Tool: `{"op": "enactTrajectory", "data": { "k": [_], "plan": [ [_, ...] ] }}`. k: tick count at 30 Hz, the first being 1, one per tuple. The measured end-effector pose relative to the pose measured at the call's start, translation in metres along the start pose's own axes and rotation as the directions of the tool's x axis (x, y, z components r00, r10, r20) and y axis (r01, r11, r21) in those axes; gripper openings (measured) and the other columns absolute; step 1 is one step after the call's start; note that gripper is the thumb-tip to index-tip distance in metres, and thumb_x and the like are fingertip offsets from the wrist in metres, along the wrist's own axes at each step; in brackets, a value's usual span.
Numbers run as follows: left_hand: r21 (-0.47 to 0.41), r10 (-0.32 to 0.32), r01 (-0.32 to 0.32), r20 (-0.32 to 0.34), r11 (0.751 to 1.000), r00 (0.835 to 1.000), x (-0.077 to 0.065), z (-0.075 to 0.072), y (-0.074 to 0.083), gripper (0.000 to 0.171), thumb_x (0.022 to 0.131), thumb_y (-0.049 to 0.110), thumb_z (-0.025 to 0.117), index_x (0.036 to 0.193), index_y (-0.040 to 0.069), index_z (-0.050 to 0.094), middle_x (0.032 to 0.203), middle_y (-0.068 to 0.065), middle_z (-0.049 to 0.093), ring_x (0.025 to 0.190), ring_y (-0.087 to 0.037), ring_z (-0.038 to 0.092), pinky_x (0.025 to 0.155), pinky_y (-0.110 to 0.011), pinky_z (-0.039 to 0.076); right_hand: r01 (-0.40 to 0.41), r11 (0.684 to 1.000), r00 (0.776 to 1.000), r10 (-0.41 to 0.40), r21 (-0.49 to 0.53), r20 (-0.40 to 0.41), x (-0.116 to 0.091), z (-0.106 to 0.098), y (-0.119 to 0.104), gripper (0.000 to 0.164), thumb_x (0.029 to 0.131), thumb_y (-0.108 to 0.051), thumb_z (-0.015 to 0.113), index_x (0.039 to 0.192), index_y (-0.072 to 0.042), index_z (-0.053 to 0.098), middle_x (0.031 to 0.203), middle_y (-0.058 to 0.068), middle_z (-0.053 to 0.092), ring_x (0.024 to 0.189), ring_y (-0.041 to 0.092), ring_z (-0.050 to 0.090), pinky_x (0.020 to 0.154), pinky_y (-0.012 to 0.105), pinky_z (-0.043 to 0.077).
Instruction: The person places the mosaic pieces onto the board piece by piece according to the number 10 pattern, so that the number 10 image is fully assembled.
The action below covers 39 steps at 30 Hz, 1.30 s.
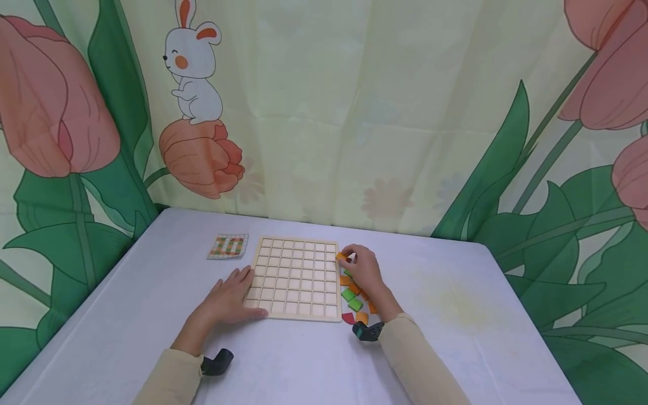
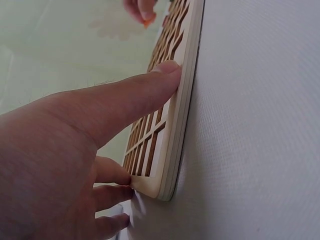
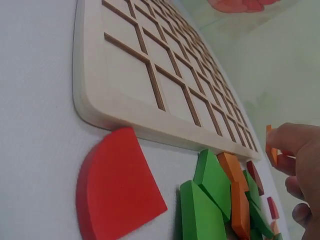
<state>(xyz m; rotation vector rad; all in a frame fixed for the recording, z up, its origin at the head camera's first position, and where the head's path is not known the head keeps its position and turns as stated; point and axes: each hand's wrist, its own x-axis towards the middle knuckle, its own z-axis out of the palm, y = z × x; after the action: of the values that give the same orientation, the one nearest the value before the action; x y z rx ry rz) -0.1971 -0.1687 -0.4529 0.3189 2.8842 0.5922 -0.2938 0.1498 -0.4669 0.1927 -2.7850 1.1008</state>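
A wooden grid board [image 1: 304, 318] with rows of square cells lies on the table. My left hand [image 1: 230, 298] rests at its near left corner, thumb on the front rim and straight fingers along the left side. At the far right corner my right hand [image 1: 365, 270] pinches a small orange block [image 3: 271, 147] between thumb and fingertips, raised over the edge in the right wrist view. Below that hand, loose pieces lie along the board's right side: a red quarter-circle block [image 3: 120, 185], green blocks [image 1: 355, 304] and orange blocks [image 1: 361, 318], partly hidden by the hand.
A small pattern card [image 1: 228, 246] with coloured squares lies beyond the board's left side. The white tablecloth [image 1: 440, 304] covers the table up to a curtain [image 1: 314, 112] printed with tulips and a rabbit. Black wrist devices [image 1: 217, 363] sit beneath both wrists.
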Motion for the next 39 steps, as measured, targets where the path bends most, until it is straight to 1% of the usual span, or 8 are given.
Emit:
{"op": "enactTrajectory", "data": {
  "k": [5,14,17,20,25,30,35,39],
  "plan": [
    [0.001,-0.002,0.002,0.005,1.0,1.0,0.001,0.0,-0.002,0.107,0.076,0.059,0.071,0.149,-0.006,0.027,0.157,-0.024,0.024,0.144,-0.049,0.021,0.112,-0.071,0.018,0.023,1.0,0.999,-0.023,0.009,0.03,0.003,0.007,-0.007,0.02,0.087,-0.023,0.072,0.104,-0.012,0.069,0.097,0.002,0.066,0.078,0.017,0.051,0.067,0.023,0.045],
    [-0.003,0.003,-0.003,0.014,1.0,1.0,0.003,0.003,-0.006,0.107,0.077,0.06,0.07,0.149,-0.005,0.027,0.158,-0.023,0.025,0.144,-0.048,0.021,0.111,-0.071,0.019,0.041,0.998,0.998,-0.044,0.052,0.053,0.005,0.017,-0.017,0.017,0.087,-0.025,0.072,0.1,-0.016,0.069,0.094,-0.001,0.064,0.071,0.017,0.049,0.059,0.023,0.042],
    [-0.01,-0.001,0.002,0.019,1.0,1.0,0.003,0.004,-0.006,0.107,0.076,0.06,0.071,0.149,-0.005,0.027,0.158,-0.023,0.024,0.145,-0.047,0.02,0.112,-0.071,0.018,0.051,0.997,0.996,-0.054,0.056,0.071,0.005,0.021,-0.021,0.016,0.087,-0.026,0.071,0.1,-0.016,0.069,0.094,-0.001,0.064,0.07,0.016,0.048,0.058,0.024,0.041],
    [-0.004,-0.002,0.002,0.028,1.0,1.0,0.003,0.004,-0.006,0.107,0.076,0.06,0.07,0.15,-0.005,0.027,0.158,-0.023,0.023,0.145,-0.047,0.02,0.113,-0.07,0.018,0.066,0.996,0.994,-0.07,0.054,0.08,0.004,0.025,-0.026,0.015,0.088,-0.026,0.071,0.098,-0.015,0.069,0.095,-0.001,0.065,0.071,0.016,0.048,0.06,0.024,0.041],
    [-0.012,-0.004,0.004,0.024,1.0,1.0,0.003,0.002,-0.004,0.106,0.077,0.06,0.07,0.15,-0.004,0.026,0.159,-0.022,0.022,0.146,-0.046,0.018,0.114,-0.069,0.016,0.106,0.992,0.992,-0.11,0.062,0.061,0.005,0.029,-0.035,0.013,0.088,-0.024,0.072,0.096,-0.013,0.07,0.094,0.0,0.066,0.073,0.017,0.048,0.061,0.025,0.041],
    [-0.005,-0.013,0.013,0.028,1.0,1.0,0.001,0.001,-0.003,0.106,0.077,0.059,0.07,0.15,-0.004,0.026,0.159,-0.022,0.023,0.146,-0.047,0.019,0.114,-0.069,0.017,0.138,0.987,0.986,-0.144,0.08,0.082,0.005,0.034,-0.042,0.011,0.088,-0.022,0.071,0.094,-0.014,0.07,0.093,0.001,0.065,0.069,0.015,0.046,0.059,0.025,0.04],
    [-0.013,-0.018,0.018,0.015,1.0,1.0,-0.001,-0.001,-0.001,0.106,0.077,0.058,0.071,0.149,-0.005,0.027,0.158,-0.023,0.024,0.145,-0.047,0.019,0.113,-0.069,0.017,0.18,0.98,0.979,-0.187,0.083,0.081,0.01,0.042,-0.047,0.008,0.088,-0.022,0.071,0.091,-0.015,0.069,0.092,0.0,0.066,0.066,0.013,0.045,0.059,0.023,0.039],
    [-0.014,-0.021,0.021,0.014,1.0,1.0,-0.001,0.001,-0.001,0.106,0.076,0.058,0.072,0.149,-0.005,0.027,0.158,-0.023,0.024,0.145,-0.047,0.02,0.113,-0.069,0.017,0.185,0.978,0.975,-0.195,0.094,0.108,0.011,0.048,-0.051,0.008,0.088,-0.021,0.071,0.091,-0.015,0.069,0.093,0.0,0.065,0.067,0.013,0.046,0.059,0.023,0.04]
  ]
}}
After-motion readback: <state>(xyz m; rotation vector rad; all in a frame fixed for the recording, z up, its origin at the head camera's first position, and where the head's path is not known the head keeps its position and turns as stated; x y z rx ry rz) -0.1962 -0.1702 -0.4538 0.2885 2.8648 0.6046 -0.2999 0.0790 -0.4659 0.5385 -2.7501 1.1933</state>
